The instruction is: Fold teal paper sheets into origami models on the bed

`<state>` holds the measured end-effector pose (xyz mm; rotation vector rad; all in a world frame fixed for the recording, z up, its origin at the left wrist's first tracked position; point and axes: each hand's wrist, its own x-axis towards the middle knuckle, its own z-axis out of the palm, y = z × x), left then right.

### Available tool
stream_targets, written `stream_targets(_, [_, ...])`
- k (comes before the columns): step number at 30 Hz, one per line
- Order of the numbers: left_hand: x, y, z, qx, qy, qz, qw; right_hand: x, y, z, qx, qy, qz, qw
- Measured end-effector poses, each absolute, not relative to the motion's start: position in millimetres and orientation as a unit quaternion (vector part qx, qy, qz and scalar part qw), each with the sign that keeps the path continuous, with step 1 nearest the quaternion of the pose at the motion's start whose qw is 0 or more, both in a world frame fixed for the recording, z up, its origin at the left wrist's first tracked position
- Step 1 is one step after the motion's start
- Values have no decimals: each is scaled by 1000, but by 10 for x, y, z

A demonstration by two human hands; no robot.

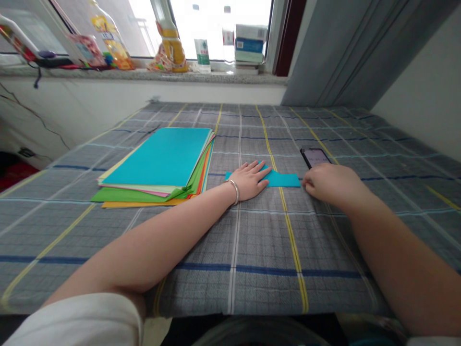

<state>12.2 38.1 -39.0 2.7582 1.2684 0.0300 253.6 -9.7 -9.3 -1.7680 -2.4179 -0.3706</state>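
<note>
My left hand (250,180), with a silver bangle at the wrist, lies flat with fingers spread on a folded piece of blue paper (286,180). The paper shows on both sides of the hand, with a raised part beyond the fingers; the middle is hidden under my palm. At the paper's right end, my right hand (327,185) rests on the cloth with its fingers curled in. Nothing shows in its fingers. Just behind that hand lies a phone (316,156) with its screen lit, partly covered by the knuckles.
A stack of coloured paper (162,156), blue on top with green and orange edges below, lies left of my hands. The table wears a grey checked cloth (216,240). Bottles, a tube and boxes stand on the windowsill (216,77). A grey curtain (334,53) hangs at the right.
</note>
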Motion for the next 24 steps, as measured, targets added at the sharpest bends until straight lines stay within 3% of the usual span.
stream_targets(3, [123,379,-393,908,417,12,50,2386,-109,-37,-660,-737,-135,51])
stream_targets(8, [120,384,-393,909,414,11,47,2088,-55,-170,-577,-804,-54,132])
stream_targets(16, [84,394,-325,904,422,-5,72,2019,80,-378,-560,-813,59,151])
stream_targets(24, [-108,433,-258,881,466,-30,77,2075,122,-412,-549,-816,74,162])
